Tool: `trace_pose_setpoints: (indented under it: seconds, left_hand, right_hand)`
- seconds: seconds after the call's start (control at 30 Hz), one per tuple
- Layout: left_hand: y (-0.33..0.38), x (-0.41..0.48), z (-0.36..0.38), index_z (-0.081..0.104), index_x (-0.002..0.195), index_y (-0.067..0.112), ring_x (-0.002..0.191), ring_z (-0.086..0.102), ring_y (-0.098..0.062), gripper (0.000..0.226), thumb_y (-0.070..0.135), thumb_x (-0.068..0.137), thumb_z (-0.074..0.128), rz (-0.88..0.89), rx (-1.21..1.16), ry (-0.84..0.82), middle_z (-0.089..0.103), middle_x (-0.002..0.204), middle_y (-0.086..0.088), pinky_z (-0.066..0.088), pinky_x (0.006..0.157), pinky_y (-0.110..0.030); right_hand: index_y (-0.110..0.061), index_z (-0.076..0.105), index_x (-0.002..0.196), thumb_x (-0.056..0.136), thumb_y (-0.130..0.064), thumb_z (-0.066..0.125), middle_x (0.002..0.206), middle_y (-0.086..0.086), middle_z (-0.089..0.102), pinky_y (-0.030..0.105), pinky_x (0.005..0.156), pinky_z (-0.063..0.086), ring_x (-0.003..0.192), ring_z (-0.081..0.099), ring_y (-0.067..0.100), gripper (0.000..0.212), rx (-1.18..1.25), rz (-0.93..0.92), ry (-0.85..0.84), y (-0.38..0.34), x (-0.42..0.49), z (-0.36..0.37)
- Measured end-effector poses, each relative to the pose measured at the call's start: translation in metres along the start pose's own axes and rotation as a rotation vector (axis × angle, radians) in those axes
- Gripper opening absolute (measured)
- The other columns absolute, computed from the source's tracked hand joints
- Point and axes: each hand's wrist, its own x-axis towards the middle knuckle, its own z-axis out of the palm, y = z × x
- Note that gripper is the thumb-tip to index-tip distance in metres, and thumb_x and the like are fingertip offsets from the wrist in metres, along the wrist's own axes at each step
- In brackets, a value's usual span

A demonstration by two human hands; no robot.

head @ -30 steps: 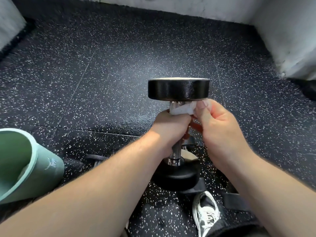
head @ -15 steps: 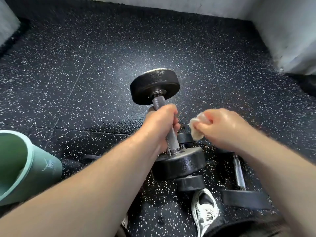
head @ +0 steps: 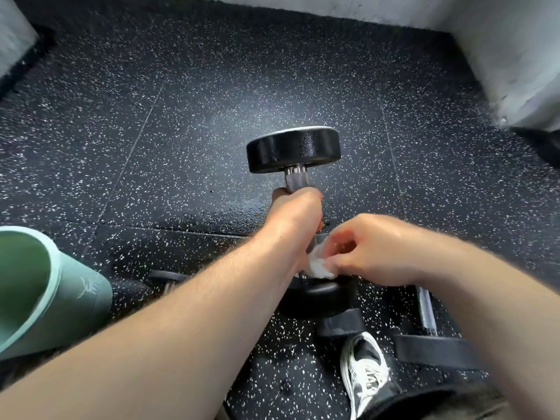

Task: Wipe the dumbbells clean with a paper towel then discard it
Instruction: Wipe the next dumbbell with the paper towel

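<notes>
A black dumbbell [head: 293,149] with a steel handle stands nearly upright over the speckled floor, its top head facing me edge-on. My left hand [head: 298,213] grips the middle of the handle. My right hand [head: 371,250] pinches a crumpled white paper towel [head: 318,265] against the low end of the handle, just above the bottom head [head: 321,298]. A second dumbbell [head: 427,328] lies on the floor at the lower right, partly under my right forearm. Another dumbbell head [head: 168,275] peeks out behind my left forearm.
A green bin [head: 54,292] lies tilted at the left edge, its mouth towards me. A black and white shoe [head: 365,371] is at the bottom centre. White walls [head: 515,56] close the far side and right corner of the black speckled rubber floor [head: 212,116].
The dumbbell tilted left and came back to nearly upright. My right hand left the top of the handle with the towel and now presses it at the bottom end.
</notes>
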Motion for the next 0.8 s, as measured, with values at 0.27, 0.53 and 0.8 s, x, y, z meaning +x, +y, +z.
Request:
trace_pose_setpoints:
  seconds: [0.27,0.53,0.8]
  left_hand:
    - [-0.003,0.001,0.004,0.055,0.108,0.014,0.067,0.057,-0.021,0.015,0.016,0.093,0.058,0.017,-0.053,0.029,0.059,0.080,-0.007,0.054,0.079,-0.034]
    - [-0.011,-0.002,0.005,0.051,0.107,0.020,0.072,0.064,-0.028,0.027,0.038,0.091,0.062,0.063,0.090,0.056,0.064,0.082,-0.006,0.058,0.080,-0.042]
    - [-0.004,-0.011,0.003,0.055,0.090,0.020,0.059,0.055,-0.026,0.031,0.048,0.087,0.067,0.078,0.086,0.004,0.060,0.068,-0.007,0.048,0.069,-0.037]
  right_hand:
    - [-0.023,0.063,0.067,0.062,-0.063,0.069,0.070,-0.006,0.067,0.024,0.051,0.041,0.069,0.060,0.011,0.040,0.001,0.190,0.116,-0.015,0.004,0.014]
    - [-0.021,0.066,0.096,0.045,-0.077,0.044,0.107,0.008,0.069,0.040,0.093,0.053,0.108,0.063,0.032,0.078,-0.135,0.262,0.031,-0.026,0.013,0.025]
    - [-0.017,0.057,0.065,0.076,-0.061,0.068,0.073,0.006,0.060,0.034,0.070,0.052,0.073,0.055,0.029,0.047,-0.131,0.096,-0.091,-0.029,0.002,0.010]
